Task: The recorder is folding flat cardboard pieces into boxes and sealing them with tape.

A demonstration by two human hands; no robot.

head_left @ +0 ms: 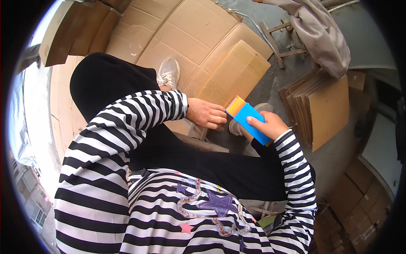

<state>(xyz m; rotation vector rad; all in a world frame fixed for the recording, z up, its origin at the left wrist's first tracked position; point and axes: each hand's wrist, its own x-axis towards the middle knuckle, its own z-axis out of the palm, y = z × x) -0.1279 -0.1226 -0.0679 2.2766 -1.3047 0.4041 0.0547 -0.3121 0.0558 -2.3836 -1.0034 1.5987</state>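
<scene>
My right hand [271, 126] grips a slim blue box [252, 122], its thumb lying across the top face. From the box's upper left end an orange part [235, 106] shows. My left hand [207, 113] is beside that end, its fingers curled and close together, the foremost fingertips at or almost at the orange corner. Its thumb is hidden, and what the fingers hold, if anything, cannot be made out. Both hands are above my lap, in front of my dark trousers [198, 169].
Large flattened cardboard sheets [182, 31] spread under my shoe, with a smaller cardboard piece [234, 74] on top. To the right stands a bundle of folded cartons [330, 108] beneath a grey-beige cloth [323, 36]. A wooden frame [275, 42] is behind, and more cardboard [80, 34] rises at far left.
</scene>
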